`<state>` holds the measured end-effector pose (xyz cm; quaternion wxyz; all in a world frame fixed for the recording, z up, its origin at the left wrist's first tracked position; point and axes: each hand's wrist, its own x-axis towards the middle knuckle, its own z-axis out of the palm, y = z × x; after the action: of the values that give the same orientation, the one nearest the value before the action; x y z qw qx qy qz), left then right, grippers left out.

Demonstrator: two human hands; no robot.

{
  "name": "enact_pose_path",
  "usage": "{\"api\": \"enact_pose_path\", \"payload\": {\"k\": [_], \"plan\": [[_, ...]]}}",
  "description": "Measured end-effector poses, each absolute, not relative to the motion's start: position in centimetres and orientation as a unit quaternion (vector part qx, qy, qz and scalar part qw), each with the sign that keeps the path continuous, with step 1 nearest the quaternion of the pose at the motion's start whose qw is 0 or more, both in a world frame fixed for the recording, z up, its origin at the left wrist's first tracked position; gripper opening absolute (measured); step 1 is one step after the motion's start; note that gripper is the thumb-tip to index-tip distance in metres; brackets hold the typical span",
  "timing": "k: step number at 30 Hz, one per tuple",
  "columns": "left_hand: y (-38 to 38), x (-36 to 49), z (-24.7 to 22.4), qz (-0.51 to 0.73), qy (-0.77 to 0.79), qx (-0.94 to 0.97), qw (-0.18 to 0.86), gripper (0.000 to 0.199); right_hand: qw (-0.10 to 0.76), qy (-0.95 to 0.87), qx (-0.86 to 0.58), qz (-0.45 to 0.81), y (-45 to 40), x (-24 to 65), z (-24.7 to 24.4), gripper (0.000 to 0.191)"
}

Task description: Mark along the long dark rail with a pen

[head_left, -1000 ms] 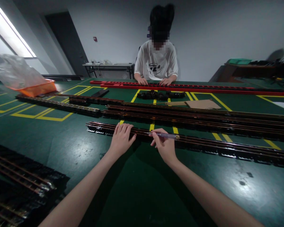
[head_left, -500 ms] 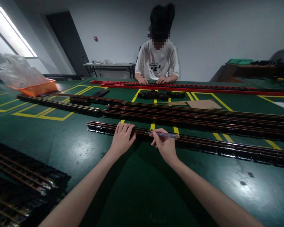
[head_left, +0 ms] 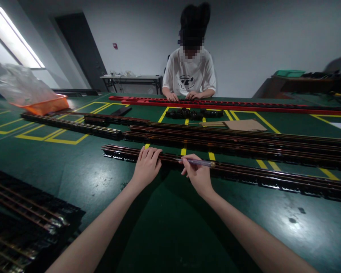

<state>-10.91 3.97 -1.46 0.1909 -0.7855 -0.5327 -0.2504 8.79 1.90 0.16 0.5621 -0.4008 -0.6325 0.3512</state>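
In the head view a long black strip with copper-coloured rails (head_left: pixel 244 172) lies across the green table in front of me. My left hand (head_left: pixel 147 163) is closed over the strip near its left end, fingers bent over the far side and thumb on the near side. My right hand (head_left: pixel 197 172) pinches a slim, clear purplish pen (head_left: pixel 201 162), its tip pointing left and down at the strip between my hands. Whether the tip touches the strip, I cannot tell.
More black strips (head_left: pixel 230 142) lie just beyond, with others at the lower left (head_left: pixel 25 204). A piece of cardboard (head_left: pixel 246 125), small black parts (head_left: pixel 184 113) and a red rail (head_left: pixel 244 108) are farther back. A co-worker (head_left: pixel 189 76) sits opposite, hands at the rail. An orange tray (head_left: pixel 49 105) holds plastic bags.
The strip under my hands has slid slightly to the left. My left thumb has drawn in closer to the fingers. My right hand and the pen are nearly still.
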Motion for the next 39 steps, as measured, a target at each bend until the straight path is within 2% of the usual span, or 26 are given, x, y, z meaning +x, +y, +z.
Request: {"api": "enact_pose_path", "payload": {"k": [27,39], "plan": [[4.09,-11.13,-1.53,-0.260,-0.548,-0.776,0.174,0.044,0.573,-0.620,-0.413,0.341,1.74,8.73,0.37,0.018],[3.89,-11.15,-1.45,-0.234,-0.554,-0.781,0.167,0.046,0.565,-0.622,-0.407,0.357,1.75,8.85,0.49,0.025]]}}
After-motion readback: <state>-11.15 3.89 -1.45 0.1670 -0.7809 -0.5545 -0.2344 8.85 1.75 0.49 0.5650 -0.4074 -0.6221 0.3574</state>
